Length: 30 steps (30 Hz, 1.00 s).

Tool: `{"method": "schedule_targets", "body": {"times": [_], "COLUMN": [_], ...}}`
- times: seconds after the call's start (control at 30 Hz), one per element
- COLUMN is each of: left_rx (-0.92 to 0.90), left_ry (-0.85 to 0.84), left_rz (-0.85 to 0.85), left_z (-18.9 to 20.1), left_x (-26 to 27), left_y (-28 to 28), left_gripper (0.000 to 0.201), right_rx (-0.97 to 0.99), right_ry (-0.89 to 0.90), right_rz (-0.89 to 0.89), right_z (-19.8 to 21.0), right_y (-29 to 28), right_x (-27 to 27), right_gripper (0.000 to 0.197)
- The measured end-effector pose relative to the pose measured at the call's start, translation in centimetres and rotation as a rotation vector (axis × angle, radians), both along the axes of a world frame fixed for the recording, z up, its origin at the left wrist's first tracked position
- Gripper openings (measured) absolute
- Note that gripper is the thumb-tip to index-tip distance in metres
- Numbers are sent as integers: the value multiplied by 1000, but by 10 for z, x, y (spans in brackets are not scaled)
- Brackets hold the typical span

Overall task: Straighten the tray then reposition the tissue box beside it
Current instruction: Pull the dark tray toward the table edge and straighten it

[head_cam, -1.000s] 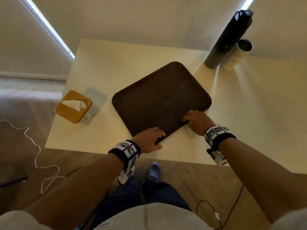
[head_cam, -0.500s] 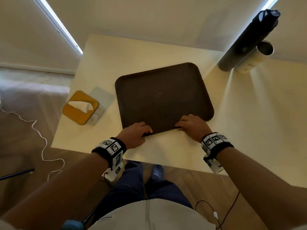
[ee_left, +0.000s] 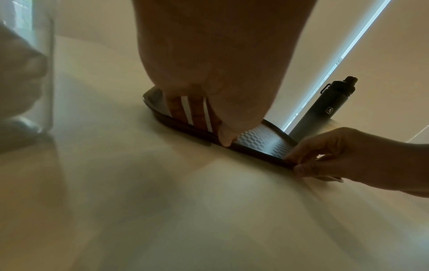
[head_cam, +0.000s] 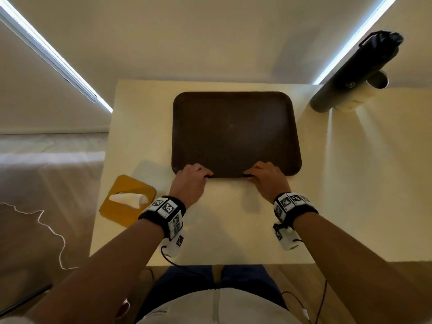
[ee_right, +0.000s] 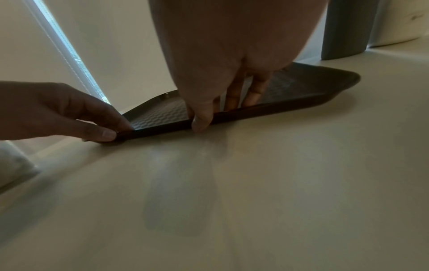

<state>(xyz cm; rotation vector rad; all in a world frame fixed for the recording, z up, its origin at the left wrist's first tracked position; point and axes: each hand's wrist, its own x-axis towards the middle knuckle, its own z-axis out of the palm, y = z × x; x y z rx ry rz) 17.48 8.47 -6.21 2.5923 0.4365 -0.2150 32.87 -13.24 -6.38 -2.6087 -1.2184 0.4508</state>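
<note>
- Only one mark reads: a small white "A" badge on the dark bottle (ee_left: 325, 111), at the bench's far right corner with a pale cup (head_cam: 364, 92) touching it.
- Left hand (head_cam: 189, 181) has its grip closed on the tray (head_cam: 233, 132), pinching the near rim, thumb at the outer edge and fingers (ee_left: 197, 113) over the lip.
- Right hand (head_cam: 268, 177) likewise pinches the near rim, further right.
- Tray lies flat, its sides running parallel to the bench (head_cam: 233, 230) edges, far rim close to the far edge.
- Tissue box (head_cam: 127, 202) sits turned at the near left, overhanging the bench's left edge, just apart from the tray's near-left corner.
- Bare bench lies near the hands and right of the tray.
</note>
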Motion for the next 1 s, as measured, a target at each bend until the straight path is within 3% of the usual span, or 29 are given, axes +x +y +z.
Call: {"method": "schedule_targets", "body": {"times": [1.0], "left_rx": [12], "left_ry": [8], "left_rz": [-28], "left_z": [-1], "left_x": [30], "left_y": [0], "left_gripper": [27], "right_rx": [-12], "right_ry": [82], "right_rz": [-85], "right_z": [1], "right_y": [-6], "right_x": [25], "right_gripper": [23]}}
